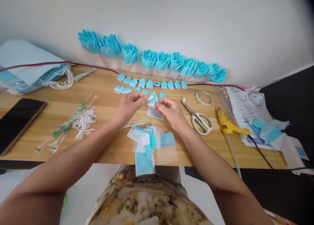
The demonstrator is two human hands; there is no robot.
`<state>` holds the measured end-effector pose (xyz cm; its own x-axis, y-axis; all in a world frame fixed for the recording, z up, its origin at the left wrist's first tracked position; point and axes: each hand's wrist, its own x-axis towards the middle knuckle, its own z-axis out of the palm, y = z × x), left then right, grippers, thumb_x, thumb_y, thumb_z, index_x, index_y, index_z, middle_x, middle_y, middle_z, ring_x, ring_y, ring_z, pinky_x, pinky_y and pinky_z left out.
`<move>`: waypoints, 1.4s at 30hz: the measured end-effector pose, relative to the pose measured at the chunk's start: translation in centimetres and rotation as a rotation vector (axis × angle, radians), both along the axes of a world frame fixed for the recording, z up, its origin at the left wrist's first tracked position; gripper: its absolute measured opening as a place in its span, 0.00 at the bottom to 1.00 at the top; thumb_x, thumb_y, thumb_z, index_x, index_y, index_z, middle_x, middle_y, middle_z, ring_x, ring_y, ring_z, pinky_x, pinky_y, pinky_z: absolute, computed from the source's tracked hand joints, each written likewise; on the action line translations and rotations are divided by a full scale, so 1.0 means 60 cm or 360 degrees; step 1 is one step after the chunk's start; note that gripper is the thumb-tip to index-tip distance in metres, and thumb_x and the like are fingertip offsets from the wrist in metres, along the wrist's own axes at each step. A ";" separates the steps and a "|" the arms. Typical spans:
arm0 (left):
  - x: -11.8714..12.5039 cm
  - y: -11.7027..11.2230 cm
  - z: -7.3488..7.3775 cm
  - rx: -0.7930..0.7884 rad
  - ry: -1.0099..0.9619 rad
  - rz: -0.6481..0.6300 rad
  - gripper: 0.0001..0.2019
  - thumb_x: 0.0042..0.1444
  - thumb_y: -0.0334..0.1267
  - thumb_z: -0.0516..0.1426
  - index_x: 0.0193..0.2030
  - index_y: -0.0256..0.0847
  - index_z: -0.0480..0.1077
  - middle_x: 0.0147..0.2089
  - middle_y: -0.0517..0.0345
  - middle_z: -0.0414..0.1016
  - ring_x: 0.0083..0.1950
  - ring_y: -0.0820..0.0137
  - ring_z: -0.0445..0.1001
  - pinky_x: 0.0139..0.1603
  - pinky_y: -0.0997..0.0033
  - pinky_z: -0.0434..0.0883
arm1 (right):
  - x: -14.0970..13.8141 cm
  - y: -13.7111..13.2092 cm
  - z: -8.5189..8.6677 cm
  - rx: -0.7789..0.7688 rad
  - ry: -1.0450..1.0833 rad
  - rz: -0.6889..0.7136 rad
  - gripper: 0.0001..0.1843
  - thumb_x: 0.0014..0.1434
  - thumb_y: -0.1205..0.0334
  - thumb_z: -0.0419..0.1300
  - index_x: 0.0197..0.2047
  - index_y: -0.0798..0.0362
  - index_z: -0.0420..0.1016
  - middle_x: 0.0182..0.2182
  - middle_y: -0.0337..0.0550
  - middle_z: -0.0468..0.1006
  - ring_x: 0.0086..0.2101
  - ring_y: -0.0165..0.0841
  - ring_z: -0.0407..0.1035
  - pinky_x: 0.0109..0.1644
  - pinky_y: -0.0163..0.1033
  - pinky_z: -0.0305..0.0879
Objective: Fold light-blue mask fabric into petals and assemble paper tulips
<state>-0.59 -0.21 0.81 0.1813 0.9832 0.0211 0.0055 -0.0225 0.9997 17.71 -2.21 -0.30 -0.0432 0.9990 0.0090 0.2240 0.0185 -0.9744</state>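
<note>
Between my two hands is a small blue folded petal piece (pixel 153 97) with a white patch on it. My left hand (pixel 132 104) pinches its left edge, and my right hand (pixel 170 110) grips it at the lower right. A white sheet piece (pixel 155 113) lies just below, partly covered by my right fingers. Behind my hands, folded blue petals (pixel 149 84) stand in two rows, some hidden by my fingers. Nearer my body is a pile of blue and white fabric pieces (pixel 146 143), one hanging over the table edge.
Blue flowers (pixel 148 59) on sticks lean against the wall. Scissors (pixel 200 118), a tape roll (pixel 204 97) and a yellow glue gun (pixel 229 123) lie to the right. A phone (pixel 21 122), white scraps (pixel 84 120) and a bag of sheets (pixel 31 66) are on the left.
</note>
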 end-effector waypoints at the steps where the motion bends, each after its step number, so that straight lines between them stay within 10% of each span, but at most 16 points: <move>1: -0.001 0.001 -0.001 -0.0026 -0.0036 -0.0006 0.11 0.50 0.45 0.63 0.29 0.40 0.74 0.20 0.67 0.59 0.24 0.77 0.52 0.26 0.72 0.52 | 0.000 0.000 0.000 -0.0005 0.0010 -0.0007 0.11 0.52 0.53 0.63 0.27 0.51 0.73 0.22 0.32 0.68 0.25 0.27 0.61 0.31 0.35 0.55; 42: 0.001 0.009 -0.020 -0.0369 -0.0307 -0.0061 0.15 0.47 0.46 0.67 0.34 0.37 0.75 0.23 0.63 0.66 0.25 0.76 0.61 0.27 0.74 0.59 | -0.003 0.001 0.009 -0.0063 0.0308 -0.0086 0.13 0.50 0.51 0.66 0.25 0.51 0.73 0.22 0.33 0.70 0.25 0.26 0.62 0.31 0.35 0.61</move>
<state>-0.53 0.32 -0.37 0.2330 0.9582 -0.1658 -0.1811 0.2102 0.9607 17.53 -2.17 0.26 0.0092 0.9996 -0.0275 0.0324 -0.0278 -0.9991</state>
